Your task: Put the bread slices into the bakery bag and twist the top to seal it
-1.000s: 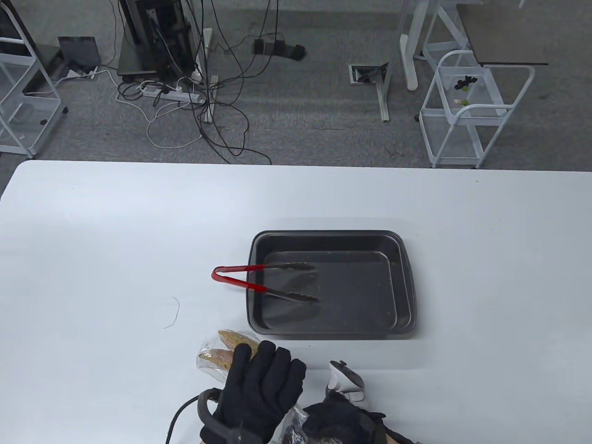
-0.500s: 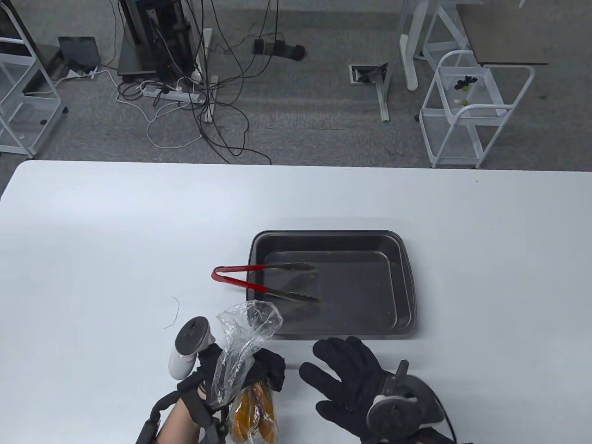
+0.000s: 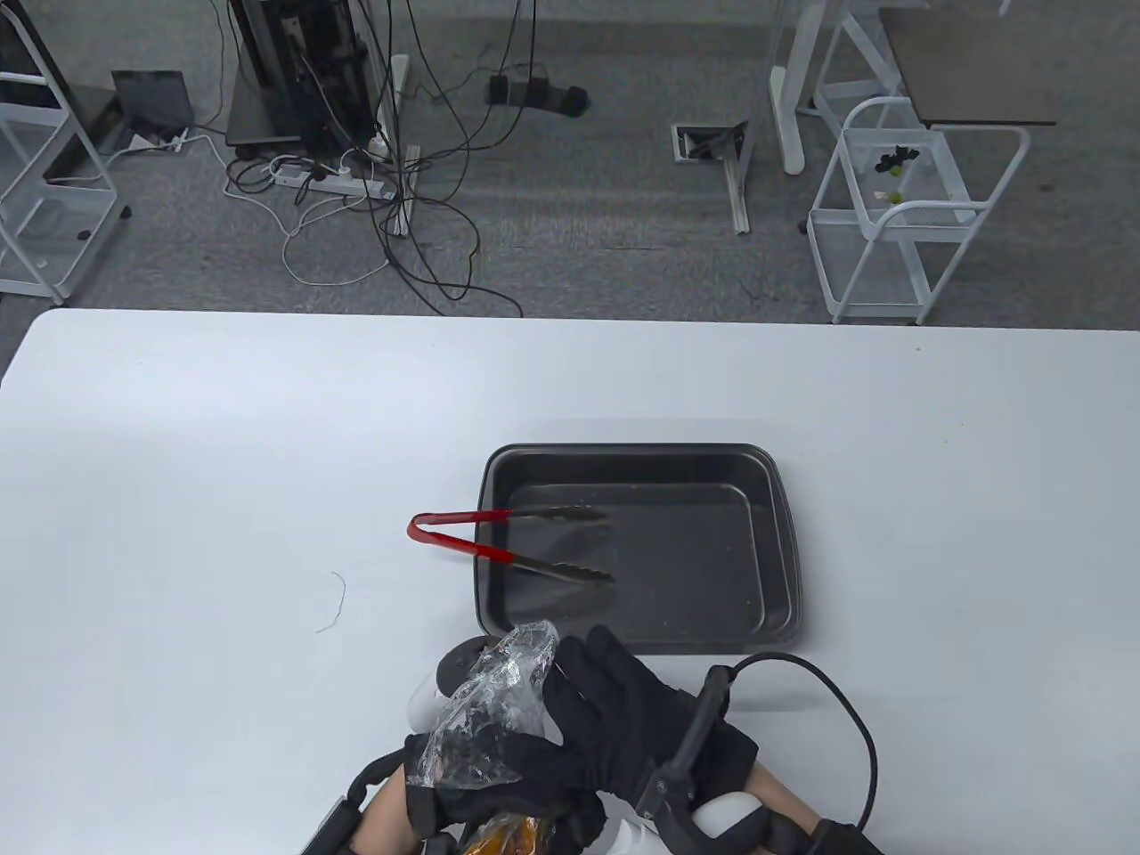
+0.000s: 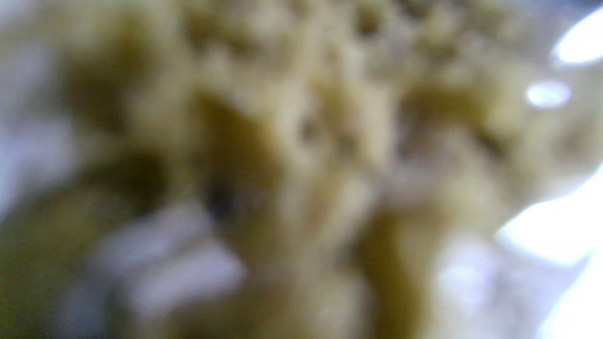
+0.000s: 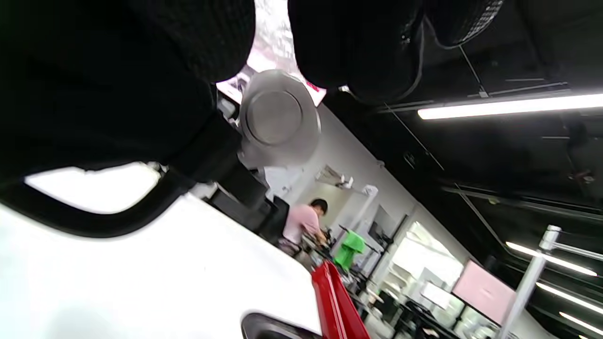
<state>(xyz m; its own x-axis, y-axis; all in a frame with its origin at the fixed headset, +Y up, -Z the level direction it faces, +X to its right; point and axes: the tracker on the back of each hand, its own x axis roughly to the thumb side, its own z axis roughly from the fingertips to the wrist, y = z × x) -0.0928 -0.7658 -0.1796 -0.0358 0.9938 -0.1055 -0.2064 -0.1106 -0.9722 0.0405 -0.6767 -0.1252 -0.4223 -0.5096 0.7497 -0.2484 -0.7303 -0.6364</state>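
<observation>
At the near edge of a white table point(image 3: 223, 463), two hands in black sensor gloves meet around a clear bakery bag point(image 3: 488, 712). The left hand point(image 3: 499, 784) grips the bag low at its neck, fingers curled around the plastic. The right hand point(image 3: 623, 721) reaches across with fingers closing on the gathered, crumpled top. The bread slices point(image 4: 292, 155) are already inside; the left wrist view shows them only as a close, blurred yellow-brown mass, so their number probably cannot be told. Just beyond the hands sits a dark baking tray point(image 3: 784, 552) with no bread in it, and red-handled tongs point(image 3: 499, 543) resting across its left rim. To seal well, the lower hand should hold the neck firm above the bread while the upper hand turns the gathered plastic tightly, without crushing the slices.
</observation>
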